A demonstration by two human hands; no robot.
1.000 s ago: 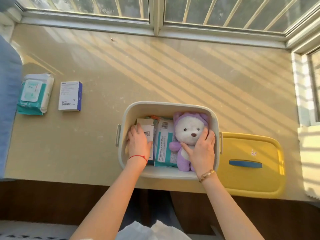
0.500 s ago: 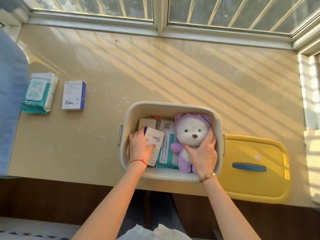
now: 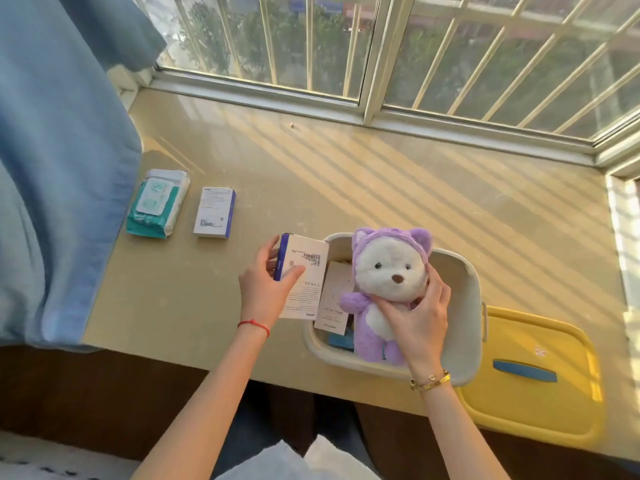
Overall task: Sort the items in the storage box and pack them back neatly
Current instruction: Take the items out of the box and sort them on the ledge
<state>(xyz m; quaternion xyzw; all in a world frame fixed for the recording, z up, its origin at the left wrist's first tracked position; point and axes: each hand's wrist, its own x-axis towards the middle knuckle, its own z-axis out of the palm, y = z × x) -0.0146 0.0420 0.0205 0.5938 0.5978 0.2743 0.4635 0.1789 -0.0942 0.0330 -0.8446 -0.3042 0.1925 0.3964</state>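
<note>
- Leftmost, a blue curtain [image 3: 59, 168] hangs over the end of the beige sill [image 3: 381, 188]; its top and left side are cut off by the frame.
- Next, a teal-and-white wipes pack [image 3: 157, 202] lies flat on the sill, long axis running away from the person, flap label up.
- Just beside it, apart, a white box with a blue side [image 3: 214, 212] lies flat, long axis also pointing toward the window [image 3: 415, 46]. Print too small to read.
- Left hand [image 3: 266, 289]: held over the sill just left of the storage box, palm down, thumb across the face and fingers curled round the far edge of a second white-and-blue carton [image 3: 303, 277]. Carton tilted, long axis roughly away from the person, blue edge to the left; its right side overlaps the box rim. A red string sits on the wrist.
- Storage box [image 3: 464, 306]: cream, on the sill near the front edge. Inside, a pale card packet [image 3: 334, 299] stands on end; a blue item below it is mostly hidden and cannot be identified.
- Purple plush bear [image 3: 388, 289]: upright, head toward the window and above the rim, face to the camera, feet down in the box.
- Right hand [image 3: 419, 317]: fingers wrapped round the bear's neck and chest, thumb under the chin; gold bracelet at the wrist.
- Far right, a yellow lid [image 3: 540, 403] with a blue handle lies flat, touching the box.
</note>
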